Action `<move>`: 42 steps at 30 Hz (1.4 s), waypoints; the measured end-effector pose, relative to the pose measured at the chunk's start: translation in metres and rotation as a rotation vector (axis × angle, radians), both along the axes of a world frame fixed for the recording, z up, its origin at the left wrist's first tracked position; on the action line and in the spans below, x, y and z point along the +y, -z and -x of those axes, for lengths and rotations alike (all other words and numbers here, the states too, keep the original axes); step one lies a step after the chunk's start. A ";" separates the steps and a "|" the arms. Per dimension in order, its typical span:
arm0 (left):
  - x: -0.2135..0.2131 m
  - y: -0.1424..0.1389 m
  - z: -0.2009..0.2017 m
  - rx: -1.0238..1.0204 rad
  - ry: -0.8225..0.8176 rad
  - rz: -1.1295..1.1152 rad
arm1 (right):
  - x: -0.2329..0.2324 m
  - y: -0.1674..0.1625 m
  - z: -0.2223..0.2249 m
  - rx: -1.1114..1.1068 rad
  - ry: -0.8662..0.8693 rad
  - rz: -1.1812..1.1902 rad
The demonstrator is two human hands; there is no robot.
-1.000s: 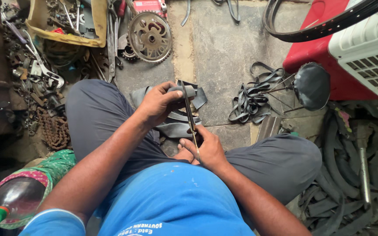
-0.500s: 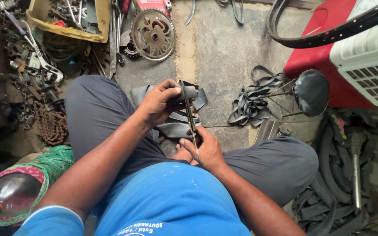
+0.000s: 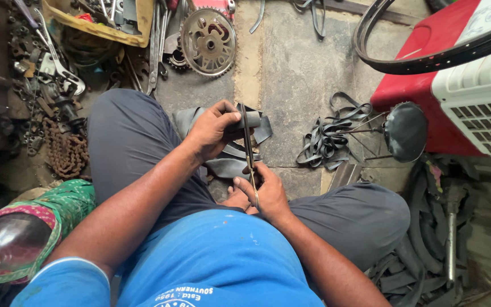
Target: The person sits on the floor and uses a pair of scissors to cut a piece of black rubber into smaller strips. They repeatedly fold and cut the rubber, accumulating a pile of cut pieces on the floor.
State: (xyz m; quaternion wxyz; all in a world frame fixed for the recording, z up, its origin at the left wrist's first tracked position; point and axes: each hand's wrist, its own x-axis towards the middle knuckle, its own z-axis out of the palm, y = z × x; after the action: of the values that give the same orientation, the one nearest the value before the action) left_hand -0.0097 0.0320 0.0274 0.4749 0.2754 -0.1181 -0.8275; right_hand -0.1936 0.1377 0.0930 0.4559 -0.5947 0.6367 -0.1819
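Observation:
I sit cross-legged on a concrete floor. My left hand [image 3: 211,129] grips a strip of grey rubber inner tube [image 3: 231,162] and holds it up in front of my knees. My right hand [image 3: 265,192] is closed on the handles of a pair of scissors [image 3: 249,149], whose long blades point away from me and straddle the rubber just right of my left thumb. More of the rubber strip is folded on the floor under both hands.
A toothed chainwheel [image 3: 208,41] and a yellow tray of tools [image 3: 100,17] lie ahead. A rusty chain [image 3: 66,153] and spanners are at left, a bottle [image 3: 4,244] near my left elbow. Rubber strips [image 3: 328,139], a round mirror [image 3: 406,132], a red box [image 3: 427,68] and a rim [image 3: 427,62] are right.
Both hands stay on the rubber and scissors; the scissors sit a little further along the strip. My head view has shifted slightly.

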 end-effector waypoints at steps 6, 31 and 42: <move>-0.001 0.004 -0.001 0.011 -0.007 0.021 | -0.001 0.001 -0.002 0.027 -0.002 -0.023; -0.003 0.010 0.002 -0.070 0.011 -0.032 | 0.000 0.009 0.002 -0.025 0.005 -0.029; 0.003 0.035 0.010 -0.077 0.040 -0.021 | -0.006 0.013 0.003 -0.005 0.039 -0.095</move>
State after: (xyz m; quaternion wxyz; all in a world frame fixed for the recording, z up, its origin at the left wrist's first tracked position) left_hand -0.0199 0.0351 -0.0077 0.4506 0.3098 -0.1330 -0.8266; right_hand -0.1968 0.1322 0.0797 0.4813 -0.5594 0.6551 -0.1618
